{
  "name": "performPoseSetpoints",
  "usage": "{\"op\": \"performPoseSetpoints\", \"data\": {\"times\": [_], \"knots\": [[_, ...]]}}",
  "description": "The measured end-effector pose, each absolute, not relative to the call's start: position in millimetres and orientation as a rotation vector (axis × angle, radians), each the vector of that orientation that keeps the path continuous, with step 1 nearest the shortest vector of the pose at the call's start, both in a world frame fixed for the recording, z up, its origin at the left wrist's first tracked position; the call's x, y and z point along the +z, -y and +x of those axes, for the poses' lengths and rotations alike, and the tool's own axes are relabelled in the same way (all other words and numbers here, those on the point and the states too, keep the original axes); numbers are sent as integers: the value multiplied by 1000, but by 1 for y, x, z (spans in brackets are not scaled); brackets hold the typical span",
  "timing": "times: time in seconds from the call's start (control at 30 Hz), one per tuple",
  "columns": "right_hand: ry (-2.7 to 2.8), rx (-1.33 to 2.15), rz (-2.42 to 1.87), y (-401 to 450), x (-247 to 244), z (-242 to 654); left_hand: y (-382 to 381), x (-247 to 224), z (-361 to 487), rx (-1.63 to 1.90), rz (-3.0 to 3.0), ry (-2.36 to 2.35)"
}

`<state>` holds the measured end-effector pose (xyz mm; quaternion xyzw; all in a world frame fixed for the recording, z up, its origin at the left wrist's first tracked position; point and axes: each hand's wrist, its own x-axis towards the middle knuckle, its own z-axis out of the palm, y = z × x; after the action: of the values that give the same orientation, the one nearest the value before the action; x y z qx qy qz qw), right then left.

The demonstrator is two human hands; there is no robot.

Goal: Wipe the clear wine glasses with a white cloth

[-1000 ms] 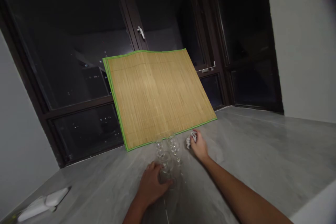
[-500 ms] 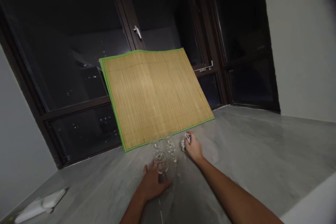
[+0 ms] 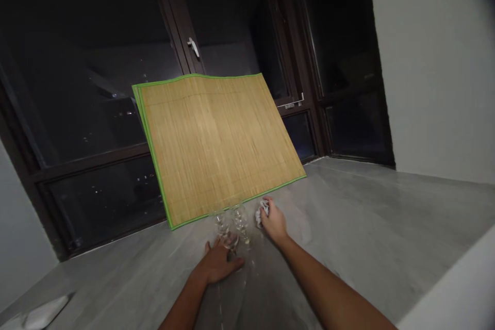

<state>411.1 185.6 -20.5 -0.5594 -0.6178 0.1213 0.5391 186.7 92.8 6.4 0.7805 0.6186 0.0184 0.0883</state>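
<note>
Several clear stemmed glasses stand close together in front of a bamboo mat with green edging (image 3: 224,139). My left hand (image 3: 218,264) is at the nearest glass (image 3: 230,240), thumb and fingers spread around its lower part. Just behind it are another glass (image 3: 240,216) and a smaller-looking one (image 3: 220,220). My right hand (image 3: 274,221), to the right of the glasses, has its fingers closed on a crumpled white cloth (image 3: 262,213) near the grey surface.
The mat leans against a dark-framed window (image 3: 152,152) at the back of the grey stone surface (image 3: 356,216). A white object (image 3: 48,313) lies at the lower left. Pale walls stand at both sides.
The view has shifted, so the scene sits further left. My left hand and the nearest glass have moved forward, closer to the other glasses. My right hand still holds the cloth.
</note>
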Motion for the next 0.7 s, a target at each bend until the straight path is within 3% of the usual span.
{"op": "performPoseSetpoints", "data": {"times": [0.3, 0.7], "knots": [[1487, 312, -1339, -182, -17, 412, -73, 10, 187, -113, 2413, -1821], [1509, 299, -1360, -180, -15, 413, 19, -19, 130, 1, 2578, -1549]]}}
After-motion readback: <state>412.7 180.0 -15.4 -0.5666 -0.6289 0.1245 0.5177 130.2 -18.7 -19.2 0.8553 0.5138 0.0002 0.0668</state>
